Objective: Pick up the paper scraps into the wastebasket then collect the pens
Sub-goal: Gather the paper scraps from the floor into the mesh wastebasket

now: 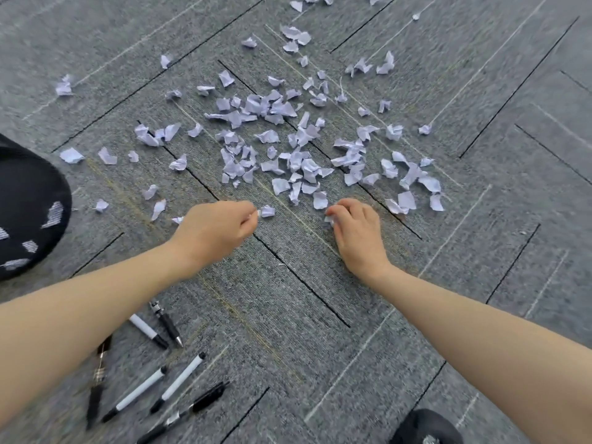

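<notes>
Many white paper scraps [298, 161] lie scattered over the grey carpet, thickest in the middle. My left hand [217, 229] pinches one small scrap [267, 211] at the near edge of the pile. My right hand [357, 233] is curled over another scrap [329, 219], fingertips closed on it. The black wastebasket [32, 193] sits at the far left with several scraps inside. Several pens [160, 379], black and white, lie on the carpet at the lower left under my left forearm.
Grey carpet tiles [480, 123] with dark seams cover the floor. A dark rounded object [426, 427] shows at the bottom edge, right of centre. More stray scraps reach the top edge.
</notes>
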Demonstrator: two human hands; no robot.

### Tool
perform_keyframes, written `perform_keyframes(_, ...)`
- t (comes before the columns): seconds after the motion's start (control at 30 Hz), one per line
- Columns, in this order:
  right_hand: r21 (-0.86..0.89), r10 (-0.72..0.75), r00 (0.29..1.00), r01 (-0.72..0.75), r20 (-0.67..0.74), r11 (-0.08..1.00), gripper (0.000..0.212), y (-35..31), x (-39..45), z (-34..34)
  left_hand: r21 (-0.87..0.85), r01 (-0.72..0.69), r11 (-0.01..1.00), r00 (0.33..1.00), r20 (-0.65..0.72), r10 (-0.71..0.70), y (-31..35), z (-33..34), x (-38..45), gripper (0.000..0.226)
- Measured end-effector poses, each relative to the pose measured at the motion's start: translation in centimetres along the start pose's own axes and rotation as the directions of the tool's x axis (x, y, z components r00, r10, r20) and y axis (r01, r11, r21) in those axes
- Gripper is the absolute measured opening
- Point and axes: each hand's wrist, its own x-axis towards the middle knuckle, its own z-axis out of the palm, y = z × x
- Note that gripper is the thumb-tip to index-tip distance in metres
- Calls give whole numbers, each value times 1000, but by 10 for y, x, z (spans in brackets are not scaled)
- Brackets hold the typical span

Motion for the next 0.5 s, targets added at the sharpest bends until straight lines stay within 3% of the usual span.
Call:
perform_keyframes(0.13,-54,-160,987,161,8,986,15,12,11,-1,58,-68,996,996,54,65,19,-2,0,37)
perform_keyframes(0.23,13,-227,973,227,34,974,11,12,20,-11,69,-84,994,991,114,76,31,2,-1,39)
perform_keyframes(0.33,197,-71,997,68,7,978,16,17,24,-28,91,-34,995,989,150,20,41,14,-3,38)
perform_keyframes(0.4,292,65,992,-32,-105,956,17,27,21,-38,79,21,997,987,156,-33,46,21,-5,36)
perform_keyframes(0.5,268,253,933,-184,-256,946,20,54,12,-46,1,115,993,980,166,-114,51,28,-11,35)
